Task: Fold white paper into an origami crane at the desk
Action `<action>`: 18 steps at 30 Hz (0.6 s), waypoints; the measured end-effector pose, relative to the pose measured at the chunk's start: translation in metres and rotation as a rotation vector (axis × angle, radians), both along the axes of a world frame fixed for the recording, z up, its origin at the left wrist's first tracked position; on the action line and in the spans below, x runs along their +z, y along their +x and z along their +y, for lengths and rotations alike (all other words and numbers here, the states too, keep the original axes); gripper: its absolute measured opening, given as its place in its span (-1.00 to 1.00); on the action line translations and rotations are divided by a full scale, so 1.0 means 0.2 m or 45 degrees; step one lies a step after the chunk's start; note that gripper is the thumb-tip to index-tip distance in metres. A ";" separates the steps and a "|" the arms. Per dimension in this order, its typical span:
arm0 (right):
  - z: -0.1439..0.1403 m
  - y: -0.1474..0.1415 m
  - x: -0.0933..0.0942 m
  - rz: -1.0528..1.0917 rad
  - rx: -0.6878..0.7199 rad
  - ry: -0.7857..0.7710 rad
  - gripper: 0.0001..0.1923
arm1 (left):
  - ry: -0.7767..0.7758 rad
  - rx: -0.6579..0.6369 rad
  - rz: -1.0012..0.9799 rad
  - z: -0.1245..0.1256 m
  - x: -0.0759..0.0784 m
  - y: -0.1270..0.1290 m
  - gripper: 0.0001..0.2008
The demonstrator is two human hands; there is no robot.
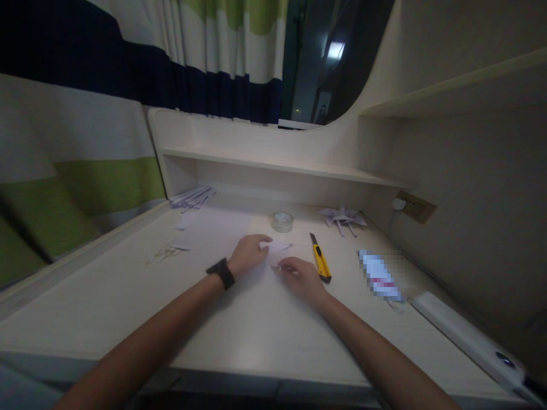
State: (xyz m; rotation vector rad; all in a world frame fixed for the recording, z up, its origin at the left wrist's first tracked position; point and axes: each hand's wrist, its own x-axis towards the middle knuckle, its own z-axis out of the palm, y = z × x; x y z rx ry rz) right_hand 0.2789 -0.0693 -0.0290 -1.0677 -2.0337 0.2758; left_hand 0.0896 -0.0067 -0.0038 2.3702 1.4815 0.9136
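Paper [277, 247] lies flat near the middle of the desk [106, 296], a small white piece under both hands. The left hand [248, 254] rests on its left end, fingers curled together and pressing down; a black watch [221, 273] sits on that wrist. The right hand [301, 274] lies just near of the piece, fingertips together on its near edge, pinching or smoothing; the dim light does not show whether a flap is lifted.

Judged from this, the step is a fold or crease. To do it well, the left hand should hold the sheet steady while the right runs along the edge in 1 firm pass, corners lined up first, since a thin piece like this slips easily on a smooth desktop.

Just right of the right hand, almost touching it, a yellow knife [320, 260] points far to near; I cannot tell whether the blade is out, so the wrist is best kept off it. Farther back stand a roll of tape [282, 221] and a folded paper shape [343, 217]. Paper strips [192, 197] lie far left, scraps [164, 252] left of the hands, and a packet [379, 275] to the right.
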 end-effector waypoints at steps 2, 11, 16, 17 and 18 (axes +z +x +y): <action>0.00 0.00 -0.01 0.001 0.013 -0.009 -0.80 | 0.045 -0.125 0.125 0.09 0.03 0.03 -0.59; 0.01 0.00 0.00 0.004 0.104 -0.060 -0.80 | -0.116 -0.291 0.428 0.29 0.05 0.16 -0.43; 0.00 -0.01 0.01 0.109 0.070 -0.236 -0.85 | -0.083 -0.261 0.396 0.22 0.09 0.09 -0.61; 0.00 -0.01 0.01 0.150 0.081 -0.288 -0.85 | -0.097 -0.261 0.362 0.21 0.11 0.07 -0.64; 0.00 -0.01 0.01 0.198 0.098 -0.334 -0.85 | -0.122 -0.263 0.326 0.19 0.12 0.05 -0.65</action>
